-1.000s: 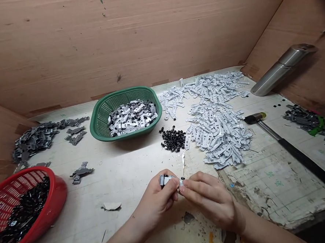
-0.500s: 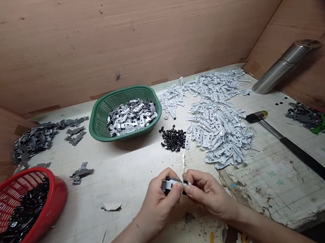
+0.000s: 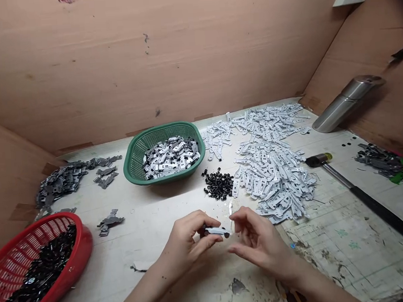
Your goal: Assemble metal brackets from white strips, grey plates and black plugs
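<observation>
Between the thumb and fingers of my left hand (image 3: 193,236) is a small toy race car (image 3: 216,231), white with black wheels, its side turned toward me. My right hand (image 3: 258,238) is just right of the car's nose, thumb and fingers apart, holding nothing. Beyond the hands lies a small heap of black wheel pieces (image 3: 219,185). A large pile of white car body parts (image 3: 274,174) spreads behind my right hand. The green basket (image 3: 130,166) at the back holds many white-and-grey car pieces.
A red basket (image 3: 86,240) of shiny black parts stands at the left. Grey parts (image 3: 61,180) are heaped behind it, with a few loose grey pieces (image 3: 110,221) nearer. On the right lie a black-handled hammer (image 3: 386,210) and a leaning steel cylinder (image 3: 345,103). Wooden panels surround the table.
My right hand has let go of the car and opened, moving slightly away. My left hand keeps the car, now turned side-on. The camera view has tilted up a little.
</observation>
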